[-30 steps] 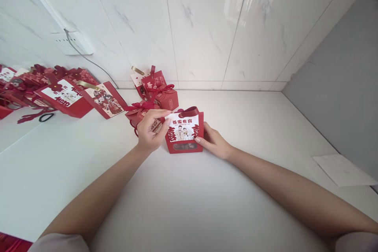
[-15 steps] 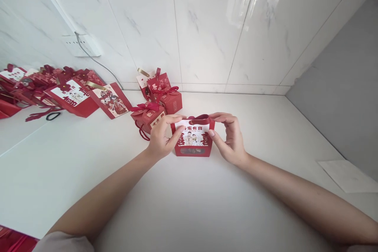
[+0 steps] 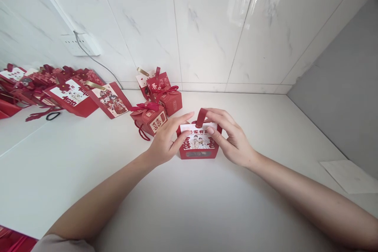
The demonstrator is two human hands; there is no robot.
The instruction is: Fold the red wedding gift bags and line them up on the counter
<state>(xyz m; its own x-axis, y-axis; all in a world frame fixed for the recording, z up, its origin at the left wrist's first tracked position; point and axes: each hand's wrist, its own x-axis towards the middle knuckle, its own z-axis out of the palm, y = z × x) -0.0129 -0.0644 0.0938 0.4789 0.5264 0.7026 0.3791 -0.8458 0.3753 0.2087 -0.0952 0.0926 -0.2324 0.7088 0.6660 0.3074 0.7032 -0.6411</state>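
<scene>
While the red gift box (image 3: 199, 141) stands on the worktop (image 3: 177, 204) at twelve o'clock, our left hand (image 3: 163, 141), grip apart, flanks it at nine; our right hand (image 3: 234, 139) overlaps its two o'clock corner, clamped or not we cannot tell. Near ten o'clock sits a ribboned box (image 3: 149, 117).

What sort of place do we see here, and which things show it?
Perhaps a home or small workroom; I cannot tell which. A white counter meets a tiled wall with a socket, and red gift boxes stand on it.
</scene>
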